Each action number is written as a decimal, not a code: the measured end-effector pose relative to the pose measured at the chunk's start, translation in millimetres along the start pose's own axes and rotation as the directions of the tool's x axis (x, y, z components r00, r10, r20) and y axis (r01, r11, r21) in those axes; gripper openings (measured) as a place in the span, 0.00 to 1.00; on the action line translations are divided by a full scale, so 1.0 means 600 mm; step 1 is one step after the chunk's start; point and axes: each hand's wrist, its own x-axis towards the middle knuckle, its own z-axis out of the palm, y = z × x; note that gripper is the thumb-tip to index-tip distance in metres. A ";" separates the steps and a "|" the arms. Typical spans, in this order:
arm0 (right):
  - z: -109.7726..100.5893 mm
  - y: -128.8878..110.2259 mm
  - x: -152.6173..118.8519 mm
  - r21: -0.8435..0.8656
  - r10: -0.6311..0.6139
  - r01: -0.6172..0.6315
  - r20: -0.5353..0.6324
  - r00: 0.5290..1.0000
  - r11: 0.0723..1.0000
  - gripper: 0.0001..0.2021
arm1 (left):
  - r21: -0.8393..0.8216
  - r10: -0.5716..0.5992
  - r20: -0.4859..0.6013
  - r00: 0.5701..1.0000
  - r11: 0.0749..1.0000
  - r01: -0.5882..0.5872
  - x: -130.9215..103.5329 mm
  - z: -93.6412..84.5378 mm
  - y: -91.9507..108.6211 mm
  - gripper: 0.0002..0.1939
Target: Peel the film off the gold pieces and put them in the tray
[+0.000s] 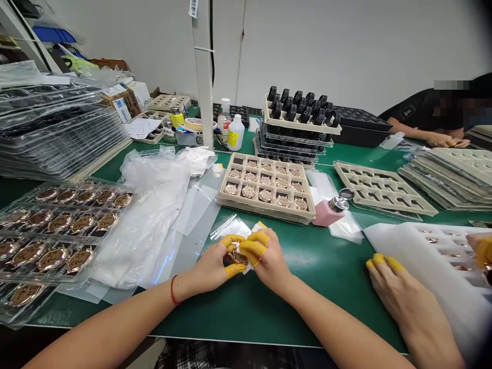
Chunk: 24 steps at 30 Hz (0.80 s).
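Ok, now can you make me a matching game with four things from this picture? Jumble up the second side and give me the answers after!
Things:
1. Round watch part
2. String bracelet
3. Pump bottle
4. Tabletop

Matches:
A. Pink, with a silvery top
B. Green
C. Pinched in the left hand, with the right hand up against it
D. Red, around a wrist

Right pairs: 1-C, 2-D, 3-A, 4-B
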 end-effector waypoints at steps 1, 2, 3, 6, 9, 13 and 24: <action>0.000 0.002 0.001 0.006 0.014 -0.014 -0.015 1.000 1.000 0.07 | -0.016 -0.014 -0.019 1.000 1.000 0.013 0.000 0.000 -0.001 0.21; 0.000 0.003 0.001 0.013 0.022 -0.022 -0.018 1.000 1.000 0.07 | -0.023 -0.024 -0.036 0.999 0.999 0.023 0.000 -0.001 -0.003 0.21; 0.001 0.004 0.001 0.018 0.020 -0.019 -0.010 1.000 1.000 0.08 | -0.019 -0.030 -0.047 0.998 0.999 0.029 0.000 -0.001 -0.004 0.22; 0.004 0.002 -0.003 0.003 -0.006 0.005 0.019 1.000 1.000 0.09 | -0.004 -0.017 -0.030 0.999 1.000 0.017 -0.001 -0.003 -0.006 0.21; 0.009 -0.005 -0.005 -0.016 0.045 -0.045 -0.021 0.999 0.999 0.08 | -0.036 -0.023 -0.021 0.999 0.999 0.023 -0.002 -0.002 -0.005 0.20; 0.012 -0.013 -0.007 -0.004 0.046 -0.046 0.025 0.999 0.999 0.09 | 0.006 -0.022 -0.049 0.999 1.000 0.023 -0.003 0.002 -0.005 0.21; -0.043 0.098 0.007 -0.170 0.406 -0.433 -0.172 0.897 0.885 0.13 | 0.441 -0.141 -0.518 0.843 0.801 0.405 -0.018 -0.072 0.018 0.16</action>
